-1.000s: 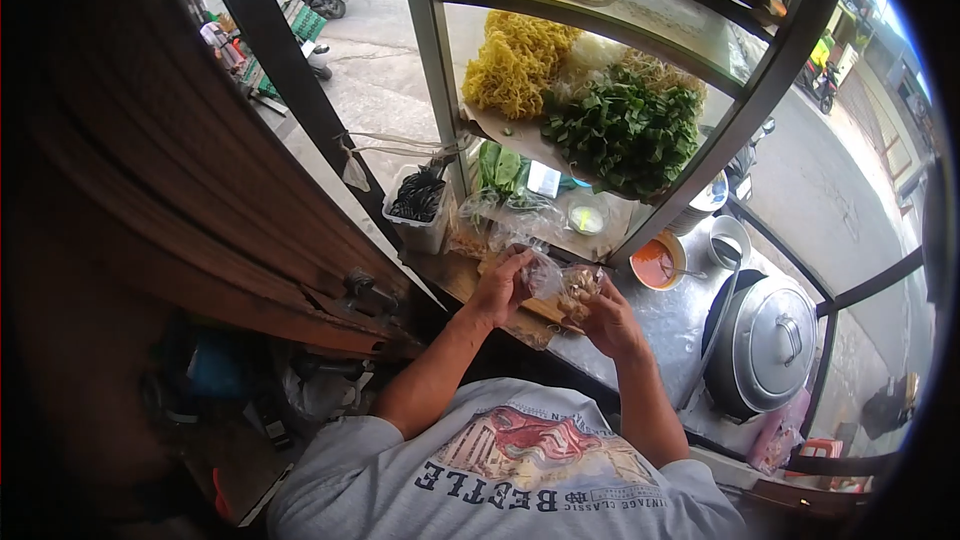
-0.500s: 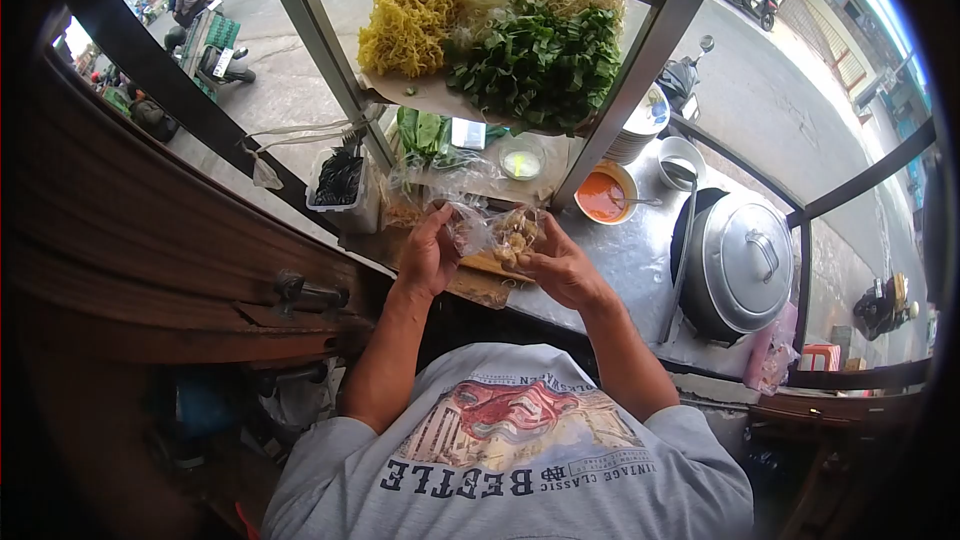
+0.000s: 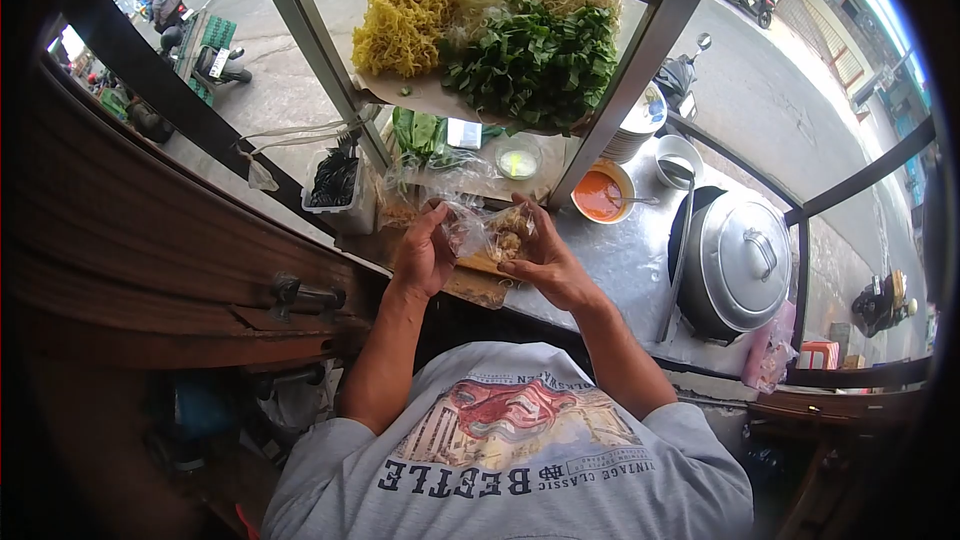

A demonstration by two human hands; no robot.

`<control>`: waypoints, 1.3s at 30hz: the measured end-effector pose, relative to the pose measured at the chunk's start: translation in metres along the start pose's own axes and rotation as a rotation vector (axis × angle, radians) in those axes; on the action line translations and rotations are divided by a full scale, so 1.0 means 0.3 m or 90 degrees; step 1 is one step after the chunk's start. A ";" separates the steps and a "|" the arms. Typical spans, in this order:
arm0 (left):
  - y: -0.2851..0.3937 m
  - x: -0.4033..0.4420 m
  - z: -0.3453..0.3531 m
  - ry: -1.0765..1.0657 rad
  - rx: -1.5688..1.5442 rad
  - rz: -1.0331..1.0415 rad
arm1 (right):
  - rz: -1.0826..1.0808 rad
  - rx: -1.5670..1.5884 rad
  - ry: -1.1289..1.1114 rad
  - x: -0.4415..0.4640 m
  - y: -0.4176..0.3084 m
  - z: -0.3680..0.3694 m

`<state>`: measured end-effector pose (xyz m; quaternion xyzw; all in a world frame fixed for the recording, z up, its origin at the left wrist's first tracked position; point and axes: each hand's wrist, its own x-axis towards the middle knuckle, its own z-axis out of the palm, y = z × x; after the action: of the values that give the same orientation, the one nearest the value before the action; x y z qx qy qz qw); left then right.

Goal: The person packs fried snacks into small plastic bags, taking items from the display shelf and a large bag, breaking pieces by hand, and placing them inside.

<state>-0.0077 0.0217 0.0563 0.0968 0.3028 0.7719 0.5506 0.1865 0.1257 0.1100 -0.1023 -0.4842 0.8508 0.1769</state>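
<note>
A clear plastic bag (image 3: 507,238) with light brown pieces in it hangs between my hands, above a wooden board (image 3: 478,285). My left hand (image 3: 427,250) pinches the bag's crumpled, see-through end. Fingers and thumb of my right hand (image 3: 545,258) close around the filled part from the right. Just beyond them, more clear plastic (image 3: 455,178) lies near the green leaves (image 3: 418,132) and a small round container (image 3: 519,160).
To the right are a bowl of orange sauce (image 3: 602,191), a smaller bowl (image 3: 679,161) with a ladle and a large lidded pot (image 3: 740,260). Noodles (image 3: 405,20) and cut greens (image 3: 535,65) fill the shelf ahead. A box (image 3: 338,185) stands left.
The view has swung right and downward since the first frame. My right hand has shifted its fingers on the filled part of the bag. Outside, the rider at the upper left has moved farther off.
</note>
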 end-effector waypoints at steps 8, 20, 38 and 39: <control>0.010 -0.011 0.022 -0.007 0.018 0.005 | -0.027 0.036 -0.009 0.002 0.029 -0.034; 0.028 -0.044 0.105 0.019 0.011 0.008 | -0.043 -0.060 0.006 -0.004 0.012 0.004; 0.009 -0.074 0.128 0.001 0.023 -0.011 | 0.020 0.053 0.123 0.014 0.089 -0.070; -0.011 -0.060 0.097 0.008 0.014 -0.016 | 0.044 -0.042 0.116 0.023 0.096 -0.092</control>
<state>0.0158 0.0167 0.0809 0.0942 0.3160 0.7621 0.5572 0.1839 0.1368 0.0711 -0.2021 -0.4903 0.8269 0.1871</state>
